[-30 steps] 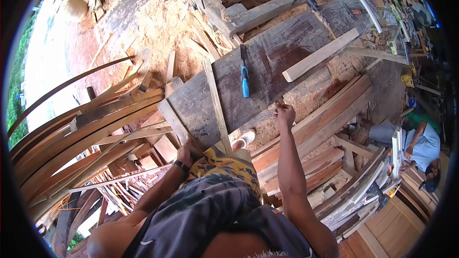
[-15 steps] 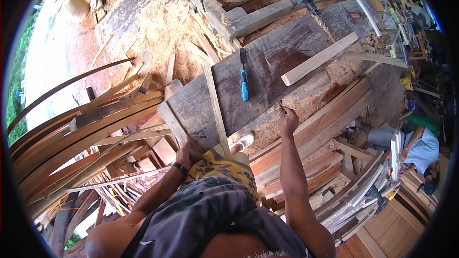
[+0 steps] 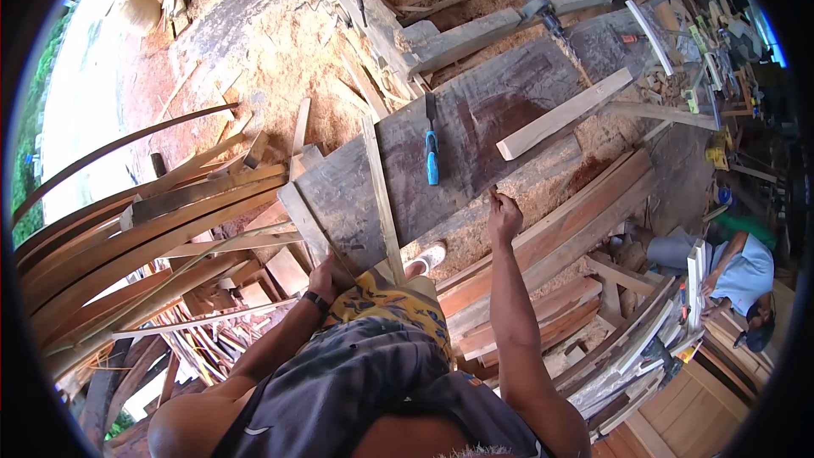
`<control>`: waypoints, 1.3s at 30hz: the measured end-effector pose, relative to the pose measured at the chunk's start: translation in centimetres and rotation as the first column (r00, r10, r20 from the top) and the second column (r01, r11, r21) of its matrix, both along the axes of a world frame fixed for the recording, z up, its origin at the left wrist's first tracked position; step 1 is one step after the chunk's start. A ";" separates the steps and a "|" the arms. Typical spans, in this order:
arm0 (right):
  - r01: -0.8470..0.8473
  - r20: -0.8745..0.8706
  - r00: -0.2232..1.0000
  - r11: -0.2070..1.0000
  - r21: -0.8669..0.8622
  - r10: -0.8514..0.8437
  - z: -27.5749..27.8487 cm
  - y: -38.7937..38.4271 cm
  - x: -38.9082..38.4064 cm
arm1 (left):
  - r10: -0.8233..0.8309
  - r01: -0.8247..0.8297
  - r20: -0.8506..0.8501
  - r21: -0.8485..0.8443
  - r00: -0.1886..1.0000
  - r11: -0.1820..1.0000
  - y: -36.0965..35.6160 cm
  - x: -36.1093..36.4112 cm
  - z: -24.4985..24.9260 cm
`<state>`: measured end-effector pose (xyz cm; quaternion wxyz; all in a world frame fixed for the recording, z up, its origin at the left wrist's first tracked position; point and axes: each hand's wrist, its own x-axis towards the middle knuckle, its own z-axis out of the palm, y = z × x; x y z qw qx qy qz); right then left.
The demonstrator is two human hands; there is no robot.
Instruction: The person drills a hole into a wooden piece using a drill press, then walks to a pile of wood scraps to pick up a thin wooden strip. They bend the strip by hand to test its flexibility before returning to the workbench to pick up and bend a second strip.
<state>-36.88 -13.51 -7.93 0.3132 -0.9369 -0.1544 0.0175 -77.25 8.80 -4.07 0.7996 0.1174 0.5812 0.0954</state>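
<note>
My left hand (image 3: pixel 321 276) is closed around the near end of a short wooden board (image 3: pixel 307 222) lying across the end of the dark workbench (image 3: pixel 339 191). My right hand (image 3: pixel 505 218) is raised beside the bench's right edge, fingers pinched. A small dark tip shows at the fingertips, too small to name. A thin wooden strip (image 3: pixel 381 191) lies across the bench between my hands. Farther along rests a chisel (image 3: pixel 432 153) with a blue handle. A squared piece of wood (image 3: pixel 566 113) lies beyond my right hand.
Curved timbers (image 3: pixel 161 208) are stacked at the left, and long planks (image 3: pixel 585 203) lie at the right. A power drill (image 3: pixel 543 13) is near the far end of the bench. Wood shavings (image 3: pixel 288 59) cover the floor. Another person (image 3: pixel 744 271) works at the far right.
My right hand has shifted slightly left and down, and less of the small thing at its fingertips shows. My left hand stays on the board.
</note>
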 end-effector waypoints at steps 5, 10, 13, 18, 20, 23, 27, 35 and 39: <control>-0.017 0.013 1.000 0.999 0.031 0.016 0.1 0.0 0.0 | 0.011 -0.011 0.020 0.006 1.000 1.000 0.0 0.3 0.4; 0.004 0.009 1.000 1.000 0.018 -0.004 0.3 0.2 0.2 | 0.015 -0.015 0.001 -0.016 1.000 1.000 0.1 0.6 0.7; 0.045 -0.023 0.999 0.998 0.033 -0.044 0.3 0.4 0.1 | 0.024 -0.023 0.008 -0.030 1.000 0.999 0.0 0.5 0.7; 0.034 -0.011 0.999 0.999 0.042 -0.034 0.5 0.7 0.0 | 0.014 -0.014 0.014 -0.012 1.000 1.000 -0.1 0.2 0.4; 0.038 -0.010 0.999 0.999 0.039 -0.037 0.7 0.8 0.0 | -0.004 0.004 -0.015 -0.006 1.000 1.000 0.0 1.0 2.1; 0.028 0.014 1.000 0.999 0.030 -0.028 0.4 0.6 0.2 | -0.018 0.019 -0.007 0.020 1.000 1.000 0.0 1.1 2.1; 0.029 -0.013 0.999 0.999 0.016 -0.029 0.6 0.5 0.3 | -0.010 0.010 0.003 0.020 1.000 1.000 -0.1 0.7 1.5; 0.045 -0.023 0.999 0.998 0.042 -0.044 1.4 0.8 0.0 | -0.003 0.003 -0.001 0.003 1.000 1.000 0.0 0.1 0.2; 0.053 -0.026 0.998 0.999 0.014 -0.052 1.1 0.7 -0.1 | -0.001 0.001 0.014 -0.002 1.000 1.000 0.1 1.0 2.0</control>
